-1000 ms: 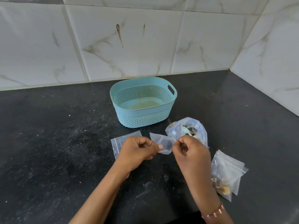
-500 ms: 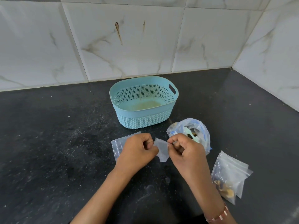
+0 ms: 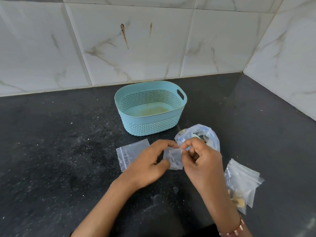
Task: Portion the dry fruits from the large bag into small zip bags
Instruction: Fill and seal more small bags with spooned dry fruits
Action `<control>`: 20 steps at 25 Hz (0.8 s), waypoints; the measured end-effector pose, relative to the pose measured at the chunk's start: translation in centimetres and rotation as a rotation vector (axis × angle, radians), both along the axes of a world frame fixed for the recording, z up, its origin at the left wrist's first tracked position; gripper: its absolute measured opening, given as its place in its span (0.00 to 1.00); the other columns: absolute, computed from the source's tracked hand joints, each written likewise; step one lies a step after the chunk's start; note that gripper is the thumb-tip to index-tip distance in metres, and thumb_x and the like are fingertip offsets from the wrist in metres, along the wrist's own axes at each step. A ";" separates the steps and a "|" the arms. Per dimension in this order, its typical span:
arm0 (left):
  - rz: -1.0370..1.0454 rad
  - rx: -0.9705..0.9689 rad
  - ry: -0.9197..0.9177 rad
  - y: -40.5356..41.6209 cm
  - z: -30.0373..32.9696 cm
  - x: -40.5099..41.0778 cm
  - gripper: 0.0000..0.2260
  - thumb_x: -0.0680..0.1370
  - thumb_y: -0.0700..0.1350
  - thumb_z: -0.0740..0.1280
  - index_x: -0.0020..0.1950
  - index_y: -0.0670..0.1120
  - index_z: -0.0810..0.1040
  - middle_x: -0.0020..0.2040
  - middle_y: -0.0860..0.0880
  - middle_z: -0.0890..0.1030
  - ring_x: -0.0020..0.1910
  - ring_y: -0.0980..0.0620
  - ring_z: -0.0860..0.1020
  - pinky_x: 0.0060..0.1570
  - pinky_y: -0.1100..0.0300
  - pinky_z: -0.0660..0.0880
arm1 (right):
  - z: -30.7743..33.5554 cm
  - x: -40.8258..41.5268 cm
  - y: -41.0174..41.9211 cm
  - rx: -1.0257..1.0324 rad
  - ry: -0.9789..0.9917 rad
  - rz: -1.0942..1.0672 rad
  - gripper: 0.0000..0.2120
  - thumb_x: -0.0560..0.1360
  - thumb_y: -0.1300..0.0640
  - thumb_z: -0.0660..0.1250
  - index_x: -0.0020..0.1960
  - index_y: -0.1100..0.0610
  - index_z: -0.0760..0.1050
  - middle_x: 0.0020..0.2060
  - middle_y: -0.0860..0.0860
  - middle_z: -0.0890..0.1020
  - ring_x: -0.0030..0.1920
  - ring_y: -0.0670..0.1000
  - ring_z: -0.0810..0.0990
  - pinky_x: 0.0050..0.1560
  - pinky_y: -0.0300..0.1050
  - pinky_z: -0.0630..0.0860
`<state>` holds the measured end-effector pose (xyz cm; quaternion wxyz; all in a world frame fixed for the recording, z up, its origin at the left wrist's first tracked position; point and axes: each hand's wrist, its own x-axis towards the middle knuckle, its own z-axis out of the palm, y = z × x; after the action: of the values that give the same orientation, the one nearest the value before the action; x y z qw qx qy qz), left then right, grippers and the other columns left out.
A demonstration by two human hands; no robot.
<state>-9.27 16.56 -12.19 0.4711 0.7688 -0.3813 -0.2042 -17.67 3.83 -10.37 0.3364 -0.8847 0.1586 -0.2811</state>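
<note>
A small clear zip bag (image 3: pixel 174 159) hangs between my hands above the black counter (image 3: pixel 51 151). My left hand (image 3: pixel 148 165) pinches its left top edge, and my right hand (image 3: pixel 201 161) pinches the right top edge. Just behind my right hand lies the large crumpled plastic bag (image 3: pixel 207 135) with blue print, its contents mostly hidden. Another flat clear zip bag (image 3: pixel 130 153) lies on the counter left of my left hand. To the right, a small zip bag (image 3: pixel 242 183) holds a few brown and yellow dry fruit pieces at its lower end.
A light blue perforated basket (image 3: pixel 151 123) stands on the counter behind the bags, nothing visible in it. White marble-look tiles (image 3: pixel 136 40) form the back wall and the right wall (image 3: pixel 290 65), meeting in a corner.
My hands have come closer together on the small zip bag. It now hangs down between my fingers rather than stretched sideways. The other bags and the basket have not moved.
</note>
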 end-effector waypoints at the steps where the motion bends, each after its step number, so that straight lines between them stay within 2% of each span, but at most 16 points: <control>1: -0.009 -0.014 0.004 0.1 -0.2 0.0 0.21 0.70 0.50 0.61 0.63 0.54 0.71 0.61 0.59 0.75 0.58 0.62 0.73 0.60 0.65 0.69 | 0.0 0.0 0.0 0.025 -0.012 -0.011 0.07 0.69 0.67 0.69 0.38 0.56 0.77 0.21 0.46 0.70 0.30 0.51 0.74 0.26 0.40 0.71; 3: -0.036 -0.075 -0.011 0.1 -0.7 -0.3 0.25 0.69 0.57 0.67 0.65 0.54 0.70 0.62 0.59 0.75 0.60 0.63 0.73 0.61 0.66 0.69 | 0.2 0.0 0.0 0.098 -0.035 -0.037 0.06 0.70 0.66 0.69 0.39 0.56 0.77 0.22 0.45 0.72 0.30 0.47 0.75 0.27 0.36 0.72; 5: -0.038 -0.107 -0.064 -0.2 -1.3 -0.6 0.30 0.66 0.59 0.72 0.66 0.56 0.68 0.62 0.59 0.75 0.62 0.62 0.73 0.62 0.65 0.69 | 0.4 0.0 0.0 0.170 -0.043 -0.050 0.06 0.70 0.66 0.68 0.40 0.56 0.78 0.24 0.44 0.74 0.29 0.43 0.76 0.28 0.31 0.71; 7: -0.008 -0.118 -0.133 -0.9 -1.8 -0.9 0.33 0.65 0.58 0.74 0.67 0.54 0.68 0.62 0.57 0.75 0.62 0.58 0.73 0.62 0.59 0.71 | 0.6 -0.1 0.2 0.237 -0.039 -0.055 0.07 0.71 0.67 0.67 0.41 0.56 0.77 0.25 0.45 0.75 0.27 0.41 0.75 0.25 0.28 0.69; 9: 0.036 -0.153 -0.149 -1.5 -2.3 -1.0 0.31 0.66 0.58 0.73 0.66 0.51 0.70 0.60 0.56 0.76 0.61 0.57 0.75 0.60 0.55 0.73 | 0.7 -0.3 0.2 0.291 -0.035 -0.057 0.07 0.71 0.67 0.67 0.42 0.56 0.77 0.26 0.46 0.75 0.26 0.39 0.76 0.24 0.26 0.68; 12: 0.067 -0.181 -0.121 -2.2 -2.6 -0.8 0.27 0.67 0.59 0.71 0.63 0.50 0.73 0.57 0.56 0.78 0.57 0.59 0.76 0.57 0.60 0.74 | 0.7 -0.8 -0.1 0.294 -0.042 -0.078 0.05 0.72 0.64 0.68 0.43 0.55 0.78 0.28 0.46 0.78 0.27 0.38 0.77 0.27 0.26 0.69; 16: 0.073 -0.161 -0.033 -3.2 -2.6 -0.4 0.22 0.66 0.57 0.72 0.58 0.57 0.73 0.56 0.62 0.77 0.57 0.69 0.73 0.54 0.78 0.66 | 0.0 -1.6 -2.9 0.184 -0.039 -0.242 0.03 0.74 0.59 0.67 0.44 0.55 0.79 0.35 0.47 0.81 0.33 0.43 0.78 0.34 0.29 0.71; 18: 0.082 -0.169 0.034 -3.5 -2.7 0.0 0.22 0.65 0.59 0.71 0.57 0.55 0.75 0.56 0.61 0.77 0.57 0.69 0.73 0.54 0.79 0.65 | -0.8 -1.6 -5.0 0.054 0.079 -0.323 0.04 0.74 0.59 0.67 0.45 0.57 0.80 0.38 0.50 0.81 0.38 0.47 0.78 0.36 0.31 0.69; 20: 0.085 -0.185 0.112 -3.6 -2.8 0.4 0.22 0.64 0.60 0.69 0.56 0.56 0.75 0.55 0.60 0.79 0.57 0.67 0.75 0.56 0.75 0.67 | -1.9 -1.3 -6.6 -0.068 0.295 -0.349 0.07 0.74 0.56 0.66 0.48 0.57 0.80 0.40 0.50 0.78 0.40 0.49 0.76 0.34 0.32 0.65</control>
<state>-8.86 13.00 -14.97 0.5689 0.7249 -0.3385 -0.1906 -18.99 -2.72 -12.28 0.2259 -0.8861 0.3472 -0.2079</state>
